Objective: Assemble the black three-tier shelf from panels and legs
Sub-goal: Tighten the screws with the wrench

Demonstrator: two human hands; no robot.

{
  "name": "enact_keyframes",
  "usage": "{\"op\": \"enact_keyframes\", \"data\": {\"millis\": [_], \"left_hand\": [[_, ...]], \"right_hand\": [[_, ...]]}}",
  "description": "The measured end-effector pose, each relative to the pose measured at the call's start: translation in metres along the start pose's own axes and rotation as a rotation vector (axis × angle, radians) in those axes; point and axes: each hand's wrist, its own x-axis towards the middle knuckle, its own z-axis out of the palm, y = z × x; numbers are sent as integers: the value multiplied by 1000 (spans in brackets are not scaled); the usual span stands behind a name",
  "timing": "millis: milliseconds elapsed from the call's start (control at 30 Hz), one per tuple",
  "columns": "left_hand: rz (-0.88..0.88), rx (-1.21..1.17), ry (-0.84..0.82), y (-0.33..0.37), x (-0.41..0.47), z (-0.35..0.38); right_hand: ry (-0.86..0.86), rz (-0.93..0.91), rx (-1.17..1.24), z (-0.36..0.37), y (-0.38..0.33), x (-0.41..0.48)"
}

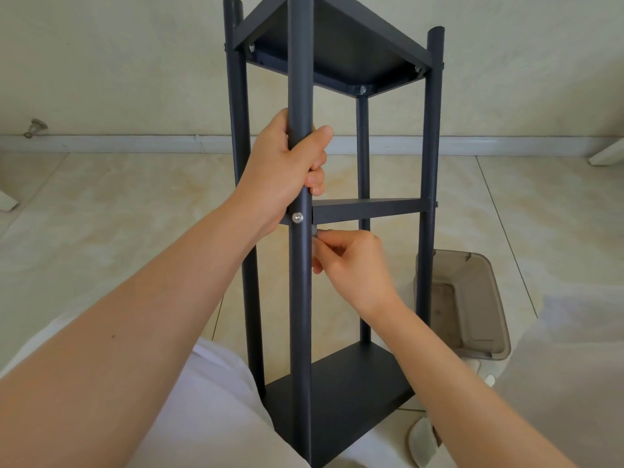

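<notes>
The black shelf (341,45) stands upright on the tiled floor (101,214), close in front of you, with three panels set between four legs. Your left hand (287,163) grasps the nearest leg (300,315) just above the middle panel (368,209). A silver screw (297,217) shows in that leg at panel height. Your right hand (354,261) pinches a small grey piece (315,233) against the leg, directly under the middle panel. A clear plastic tub (472,298) lies on the floor just right of the shelf.
</notes>
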Motion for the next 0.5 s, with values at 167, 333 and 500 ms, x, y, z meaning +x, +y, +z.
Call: {"op": "enact_keyframes", "data": {"millis": [167,333,500], "left_hand": [[6,-1,-17,1,0,2],[17,10,-38,0,0,2],[15,2,-40,0,0,2]], "right_hand": [[61,-49,-14,13,7,4],[148,-147,-41,20,13,12],[184,-220,-61,21,17,13]]}}
